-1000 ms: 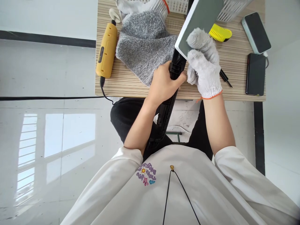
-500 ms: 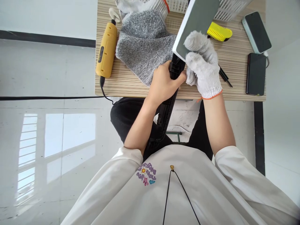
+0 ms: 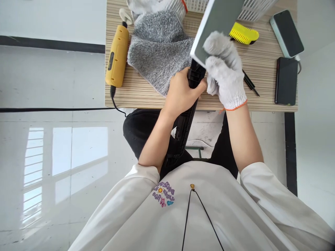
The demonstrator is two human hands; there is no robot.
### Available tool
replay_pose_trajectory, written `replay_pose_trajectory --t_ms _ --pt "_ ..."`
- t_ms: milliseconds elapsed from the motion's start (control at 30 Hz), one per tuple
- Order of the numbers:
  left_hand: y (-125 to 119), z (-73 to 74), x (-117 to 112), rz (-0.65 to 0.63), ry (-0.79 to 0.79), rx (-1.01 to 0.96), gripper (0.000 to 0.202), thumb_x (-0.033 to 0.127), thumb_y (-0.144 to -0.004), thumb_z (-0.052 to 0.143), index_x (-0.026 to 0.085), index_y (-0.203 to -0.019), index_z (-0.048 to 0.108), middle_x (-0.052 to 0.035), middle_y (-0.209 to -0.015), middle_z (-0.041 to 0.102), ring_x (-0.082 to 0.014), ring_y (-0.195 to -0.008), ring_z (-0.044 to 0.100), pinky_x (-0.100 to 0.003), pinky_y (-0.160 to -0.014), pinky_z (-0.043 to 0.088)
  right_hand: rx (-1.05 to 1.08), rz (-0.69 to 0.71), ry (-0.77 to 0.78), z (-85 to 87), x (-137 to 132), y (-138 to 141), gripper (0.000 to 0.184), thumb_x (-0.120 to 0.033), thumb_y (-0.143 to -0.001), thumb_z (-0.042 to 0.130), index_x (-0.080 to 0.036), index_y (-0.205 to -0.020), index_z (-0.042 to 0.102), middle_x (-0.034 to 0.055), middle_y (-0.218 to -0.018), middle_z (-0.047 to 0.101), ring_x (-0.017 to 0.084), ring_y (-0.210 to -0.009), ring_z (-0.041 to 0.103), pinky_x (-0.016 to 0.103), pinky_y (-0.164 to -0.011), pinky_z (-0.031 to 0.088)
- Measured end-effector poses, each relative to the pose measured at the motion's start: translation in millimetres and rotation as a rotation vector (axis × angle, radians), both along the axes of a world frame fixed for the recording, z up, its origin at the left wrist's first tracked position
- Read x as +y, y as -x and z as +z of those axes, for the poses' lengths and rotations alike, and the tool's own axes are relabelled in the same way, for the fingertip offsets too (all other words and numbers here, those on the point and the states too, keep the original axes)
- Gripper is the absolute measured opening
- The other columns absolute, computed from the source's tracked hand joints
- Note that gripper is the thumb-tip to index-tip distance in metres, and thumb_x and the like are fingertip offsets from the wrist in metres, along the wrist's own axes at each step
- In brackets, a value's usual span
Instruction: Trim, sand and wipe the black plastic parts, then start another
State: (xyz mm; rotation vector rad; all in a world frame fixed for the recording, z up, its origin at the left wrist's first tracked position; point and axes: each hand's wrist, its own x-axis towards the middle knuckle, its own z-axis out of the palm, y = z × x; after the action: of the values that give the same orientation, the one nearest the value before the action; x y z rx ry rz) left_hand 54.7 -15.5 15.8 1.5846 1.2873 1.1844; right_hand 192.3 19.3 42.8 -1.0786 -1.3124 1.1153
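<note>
Striped table [image 3: 138, 99], glossy floor [image 3: 86, 83] (pale); held black part [image 3: 187, 125]

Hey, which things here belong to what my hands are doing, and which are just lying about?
In hand:
long black plastic part, held by the bare left hand
flat, white-edged grey-green panel, touched by the white-gloved right hand

Apparently lying about:
yellow cylindrical power tool
fluffy grey cloth
yellow plastic bristled brush
black rectangular phone

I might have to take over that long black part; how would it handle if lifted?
The black part is probably stiff, as it runs straight past the left hand. Its length suggests it could tip if lifted by one end. Its ridges near the hand may resist slipping.
</note>
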Motion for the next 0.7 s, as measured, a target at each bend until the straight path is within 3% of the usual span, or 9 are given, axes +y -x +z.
replay_pose_trajectory --t_ms 167,267,367,500,700 --pt "-0.3 1.4 -0.5 0.002 -0.002 0.015 0.024 0.033 -0.094 0.074 0.023 -0.084 0.054 0.0033 -0.065 0.059 -0.0267 -0.094 0.079 -0.039 -0.093 0.064 0.033 -0.126 -0.038 -2.8 3.3 -0.3 0.038 -0.062 -0.083 0.067 -0.036 -0.11 0.063 -0.004 -0.094 0.075 0.01 -0.042 0.048 0.025 -0.034 0.038" --pt "-0.2 1.6 -0.8 0.004 0.013 0.021 0.024 0.033 -0.094 0.073 0.023 -0.084 0.054 0.0029 -0.066 0.059 -0.0273 -0.096 0.079 -0.039 -0.091 0.065 0.016 -0.07 0.033 -4.4 4.9 -0.7 0.041 -0.061 -0.08 0.073 -0.036 -0.112 0.063 -0.0043 -0.077 0.07 0.012 -0.042 0.048 0.025 -0.034 0.037" --pt "-0.1 1.2 -1.1 0.002 0.017 0.027 0.023 0.034 -0.095 0.072 0.023 -0.086 0.055 0.0025 -0.069 0.06 -0.0274 -0.099 0.079 -0.038 -0.09 0.065 0.082 -0.072 -0.006 -6.0 5.3 -0.9 0.038 -0.062 -0.083 0.071 -0.036 -0.109 0.063 -0.0062 -0.063 0.059 0.012 -0.042 0.049 0.023 -0.035 0.039" --pt "0.5 0.2 -0.7 -0.006 0.003 0.038 0.026 0.039 -0.097 0.071 0.023 -0.086 0.053 0.0032 -0.067 0.062 -0.0248 -0.09 0.08 -0.034 -0.084 0.065 0.103 0.002 0.013 -4.6 2.7 -1.7 0.042 -0.062 -0.08 0.075 -0.035 -0.11 0.064 -0.0073 -0.061 0.059 0.012 -0.039 0.049 0.024 -0.033 0.038" --pt "0.4 2.1 -0.4 -0.002 0.009 0.07 0.025 0.038 -0.097 0.07 0.023 -0.085 0.053 0.0031 -0.067 0.063 -0.0249 -0.09 0.08 -0.035 -0.087 0.065 0.057 -0.042 0.038 -0.6 0.5 -3.0 0.039 -0.065 -0.08 0.073 -0.037 -0.106 0.068 -0.0053 -0.058 0.06 0.012 -0.039 0.048 0.022 -0.031 0.036"
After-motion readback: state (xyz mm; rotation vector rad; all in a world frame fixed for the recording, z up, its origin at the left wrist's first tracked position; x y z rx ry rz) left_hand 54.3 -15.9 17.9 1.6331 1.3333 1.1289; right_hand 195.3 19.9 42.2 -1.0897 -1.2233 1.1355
